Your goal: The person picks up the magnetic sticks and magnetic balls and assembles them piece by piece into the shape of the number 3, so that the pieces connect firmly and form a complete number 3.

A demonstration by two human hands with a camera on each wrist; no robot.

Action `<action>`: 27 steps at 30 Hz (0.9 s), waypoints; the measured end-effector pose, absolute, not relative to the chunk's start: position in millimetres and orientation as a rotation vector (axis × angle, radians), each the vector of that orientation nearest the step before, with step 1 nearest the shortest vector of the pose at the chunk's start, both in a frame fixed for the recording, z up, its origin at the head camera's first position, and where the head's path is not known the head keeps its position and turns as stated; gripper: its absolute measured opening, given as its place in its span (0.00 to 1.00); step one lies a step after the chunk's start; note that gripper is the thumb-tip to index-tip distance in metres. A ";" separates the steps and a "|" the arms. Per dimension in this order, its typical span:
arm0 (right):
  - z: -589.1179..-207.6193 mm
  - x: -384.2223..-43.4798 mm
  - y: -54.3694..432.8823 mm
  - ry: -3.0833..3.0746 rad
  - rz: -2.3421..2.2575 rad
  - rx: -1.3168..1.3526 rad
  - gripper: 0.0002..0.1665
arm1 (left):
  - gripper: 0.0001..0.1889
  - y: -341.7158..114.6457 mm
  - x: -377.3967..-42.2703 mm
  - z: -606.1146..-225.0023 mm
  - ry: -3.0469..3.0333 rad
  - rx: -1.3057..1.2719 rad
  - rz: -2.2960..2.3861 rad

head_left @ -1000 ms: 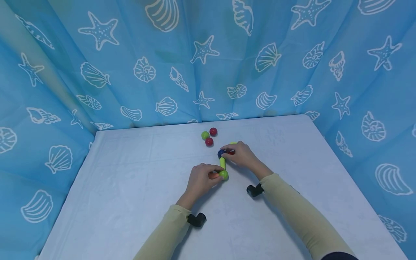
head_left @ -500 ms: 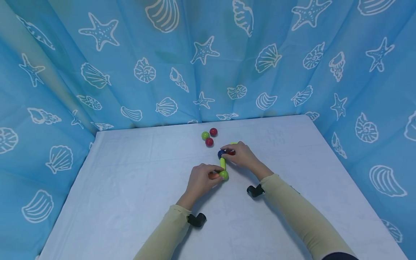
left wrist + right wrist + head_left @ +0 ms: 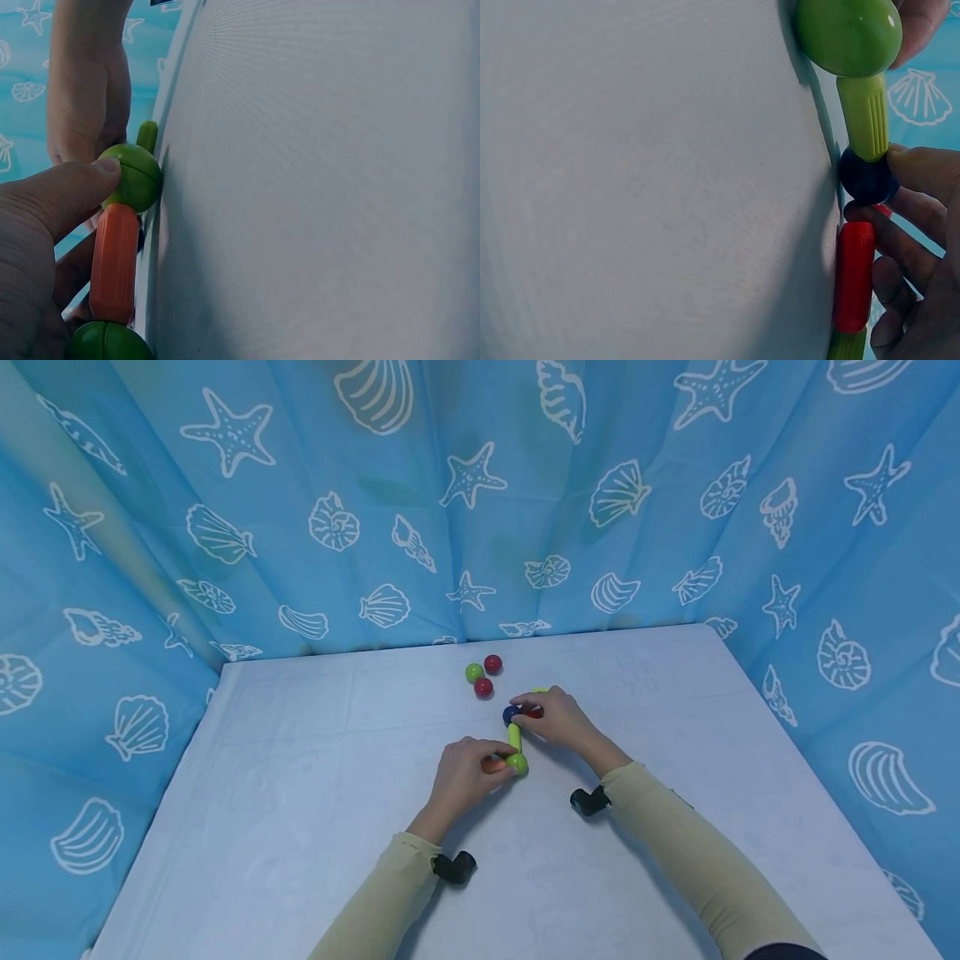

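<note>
My left hand (image 3: 463, 775) pinches a green ball (image 3: 517, 765) between thumb and fingers. From that ball a yellow-green rod (image 3: 514, 737) runs to a dark blue ball (image 3: 511, 716), pinched by my right hand (image 3: 561, 720). In the left wrist view, an orange rod (image 3: 114, 262) joins the held ball to a second green ball (image 3: 111, 345) under the left palm, partly cut off. The right wrist view shows a red rod (image 3: 853, 277) beside the curled right fingers, with a green rod (image 3: 847, 345) at its end. The right hand partly hides these pieces in the head view.
Behind the hands, a green ball (image 3: 474, 672) and two red balls, a farther one (image 3: 492, 664) and a nearer one (image 3: 483, 688), sit close together on the white-covered table (image 3: 315, 777). A blue seashell curtain (image 3: 420, 510) surrounds the table's back and sides.
</note>
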State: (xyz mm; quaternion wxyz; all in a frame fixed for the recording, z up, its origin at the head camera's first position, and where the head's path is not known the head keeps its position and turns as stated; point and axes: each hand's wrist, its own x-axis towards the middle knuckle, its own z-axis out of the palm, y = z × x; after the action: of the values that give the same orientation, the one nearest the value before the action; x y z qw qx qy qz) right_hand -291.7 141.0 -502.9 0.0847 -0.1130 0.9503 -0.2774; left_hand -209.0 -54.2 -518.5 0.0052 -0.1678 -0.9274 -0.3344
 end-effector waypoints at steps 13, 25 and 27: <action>-500.9 -288.9 140.9 2.851 -0.833 -0.374 0.24 | 0.16 -54.4 -208.7 -519.1 -2.901 -0.527 -1.047; -500.2 -288.0 144.2 2.841 -0.876 -0.387 0.25 | 0.16 -54.1 -208.0 -519.5 -2.917 -0.506 -1.042; -499.4 -287.4 146.3 2.842 -0.884 -0.403 0.25 | 0.16 -54.0 -208.0 -519.6 -2.920 -0.504 -1.038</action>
State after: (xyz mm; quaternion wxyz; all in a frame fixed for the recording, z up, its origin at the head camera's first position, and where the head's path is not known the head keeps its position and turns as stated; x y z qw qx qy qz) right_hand -287.4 146.3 -499.4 0.0691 -0.1340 0.9440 -0.2935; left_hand -208.0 -54.0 -519.6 0.0007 -0.1605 -0.9300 -0.3306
